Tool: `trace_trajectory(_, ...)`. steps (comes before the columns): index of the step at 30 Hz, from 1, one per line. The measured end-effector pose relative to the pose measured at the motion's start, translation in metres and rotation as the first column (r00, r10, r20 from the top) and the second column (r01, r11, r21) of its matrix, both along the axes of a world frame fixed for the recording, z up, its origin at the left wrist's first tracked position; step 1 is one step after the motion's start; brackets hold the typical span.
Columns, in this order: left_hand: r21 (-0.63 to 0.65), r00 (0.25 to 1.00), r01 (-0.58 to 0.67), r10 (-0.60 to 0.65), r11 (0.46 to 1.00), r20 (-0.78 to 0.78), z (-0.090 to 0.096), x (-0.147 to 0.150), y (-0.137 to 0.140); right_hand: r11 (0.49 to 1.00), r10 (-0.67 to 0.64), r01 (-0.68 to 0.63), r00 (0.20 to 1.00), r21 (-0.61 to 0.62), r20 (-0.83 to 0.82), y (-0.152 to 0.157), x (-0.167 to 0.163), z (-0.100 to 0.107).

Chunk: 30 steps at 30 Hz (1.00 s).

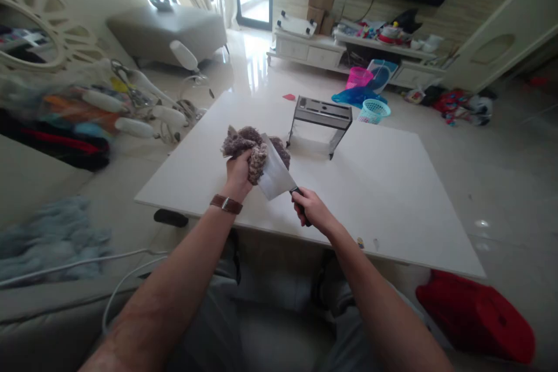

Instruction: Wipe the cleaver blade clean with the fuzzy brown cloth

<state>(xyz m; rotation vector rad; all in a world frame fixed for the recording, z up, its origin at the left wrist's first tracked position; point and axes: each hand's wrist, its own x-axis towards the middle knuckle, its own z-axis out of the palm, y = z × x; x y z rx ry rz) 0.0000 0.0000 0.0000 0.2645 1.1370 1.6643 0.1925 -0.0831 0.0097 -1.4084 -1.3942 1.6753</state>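
Observation:
My left hand (238,173) grips a fuzzy grey-brown cloth (249,142) and presses it against the broad blade of a cleaver (275,174). My right hand (310,209) is closed around the cleaver's dark handle, blade pointing up and away from me. Both hands hover just above the near part of a white table (383,186). A brown watch strap sits on my left wrist.
A grey metal knife rack (321,116) stands on the table beyond the hands. A red bag (475,314) lies on the floor at the right, a blue cloth (47,238) at the left. Baskets and clutter sit on the floor beyond the table.

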Motion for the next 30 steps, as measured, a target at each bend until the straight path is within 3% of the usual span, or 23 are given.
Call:
trace_trajectory(5, 0.004, 0.993, -0.098, 0.098, 0.995, -0.065, 0.005, -0.019, 0.009, 0.999, 0.046, -0.046, 0.999, 0.006, 0.009, 0.004, 0.013, 0.01)
trace_trajectory(7, 0.016, 0.993, -0.009, 0.011, 1.0, -0.119, 0.009, -0.031, 0.008, 0.997, 0.068, -0.069, 0.996, 0.022, 0.049, 0.007, 0.025, 0.015)
trace_trajectory(9, 0.011, 0.961, 0.219, -0.214, 0.976, -0.174, 0.013, -0.043, 0.004, 0.993, 0.113, -0.116, 0.99, 0.029, 0.088, 0.011, 0.04, 0.02)
trace_trajectory(12, -0.104, 0.781, 0.585, -0.593, 0.804, -0.194, 0.013, -0.056, -0.006, 0.976, 0.215, -0.215, 0.968, -0.015, 0.126, 0.014, 0.062, 0.025)
trace_trajectory(14, -0.189, 0.683, 0.681, -0.707, 0.707, -0.184, 0.01, -0.056, -0.011, 0.964, 0.267, -0.261, 0.951, -0.055, 0.157, 0.014, 0.071, 0.026)
trace_trajectory(15, -0.212, 0.667, 0.69, -0.722, 0.692, -0.182, 0.008, -0.054, -0.013, 0.961, 0.277, -0.27, 0.946, -0.061, 0.171, 0.014, 0.073, 0.025)
trace_trajectory(16, -0.22, 0.673, 0.681, -0.715, 0.699, -0.188, 0.006, -0.05, -0.013, 0.961, 0.275, -0.269, 0.944, -0.058, 0.182, 0.013, 0.075, 0.025)
trace_trajectory(20, -0.131, 0.779, 0.547, -0.56, 0.827, -0.281, 0.004, -0.031, -0.009, 0.976, 0.216, -0.218, 0.958, -0.009, 0.187, 0.013, 0.075, 0.021)
trace_trajectory(23, -0.086, 0.834, 0.441, -0.443, 0.894, -0.328, 0.005, -0.02, -0.004, 0.98, 0.188, -0.196, 0.964, 0.022, 0.189, 0.013, 0.072, 0.019)
trace_trajectory(26, -0.03, 0.913, 0.275, -0.27, 0.961, -0.306, 0.006, -0.016, 0.0, 0.982, 0.175, -0.185, 0.969, 0.045, 0.176, 0.013, 0.067, 0.019)
trace_trajectory(28, 0.015, 0.947, 0.19, -0.179, 0.982, -0.267, 0.006, -0.018, 0.002, 0.982, 0.174, -0.184, 0.972, 0.049, 0.161, 0.012, 0.065, 0.019)
trace_trajectory(30, 0.029, 0.941, 0.241, -0.226, 0.97, -0.251, 0.007, -0.023, 0.0, 0.982, 0.174, -0.184, 0.973, 0.053, 0.155, 0.01, 0.064, 0.02)
